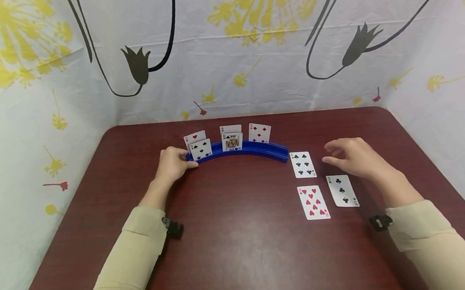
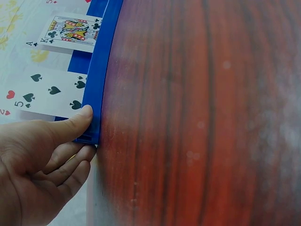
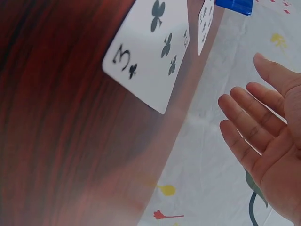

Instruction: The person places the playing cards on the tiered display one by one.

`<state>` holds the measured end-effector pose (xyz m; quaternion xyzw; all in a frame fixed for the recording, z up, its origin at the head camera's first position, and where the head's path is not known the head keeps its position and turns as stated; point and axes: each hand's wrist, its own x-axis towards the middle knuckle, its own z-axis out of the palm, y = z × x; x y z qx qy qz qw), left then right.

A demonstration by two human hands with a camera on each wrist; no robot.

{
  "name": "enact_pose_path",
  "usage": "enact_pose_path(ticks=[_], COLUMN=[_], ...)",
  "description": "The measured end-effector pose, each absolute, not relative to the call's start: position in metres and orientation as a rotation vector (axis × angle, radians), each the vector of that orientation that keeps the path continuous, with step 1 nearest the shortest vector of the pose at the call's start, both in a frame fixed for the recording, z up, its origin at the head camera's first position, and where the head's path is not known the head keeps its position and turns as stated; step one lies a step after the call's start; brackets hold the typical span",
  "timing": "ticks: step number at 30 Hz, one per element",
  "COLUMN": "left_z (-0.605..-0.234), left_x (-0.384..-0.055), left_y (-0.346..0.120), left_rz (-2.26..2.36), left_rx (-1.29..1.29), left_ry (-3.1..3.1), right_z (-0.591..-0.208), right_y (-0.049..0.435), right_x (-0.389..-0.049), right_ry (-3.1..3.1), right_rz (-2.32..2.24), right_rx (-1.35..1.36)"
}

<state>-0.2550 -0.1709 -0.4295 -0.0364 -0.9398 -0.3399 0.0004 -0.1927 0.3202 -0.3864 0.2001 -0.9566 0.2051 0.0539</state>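
My left hand (image 1: 172,164) grips the left end of a curved blue playing card holder (image 1: 271,150), thumb on its front and fingers around the end. At that end a five of spades (image 2: 54,92) stands before a two of hearts (image 1: 194,137). In the middle, a king of clubs (image 2: 73,30) stands before an ace (image 1: 230,128). A five of diamonds (image 1: 260,133) leans to their right. Holding nothing, my right hand (image 3: 263,122) has its fingers loosely extended, palm showing in the right wrist view. Nearest to it is a three of clubs (image 1: 342,191) lying face up.
On the dark wooden table (image 1: 224,255), a six of clubs (image 1: 303,164) lies by the holder's right end and an eight of hearts (image 1: 313,202) nearer me. White patterned cloth (image 1: 228,90) hangs behind the table and along both sides.
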Motion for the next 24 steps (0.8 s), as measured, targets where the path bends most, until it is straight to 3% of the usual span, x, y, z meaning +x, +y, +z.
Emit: enact_pose_path(ticks=[24], left_z=[-0.429], left_x=[-0.254], left_y=[-0.171], left_rz=[-1.045], left_rx=[-0.121], left_ry=[-2.954], right_z=[-0.39], right_y=[0.335], right_x=[-0.179], right_ry=[-3.167], right_rz=[0.577], right_rx=[0.561])
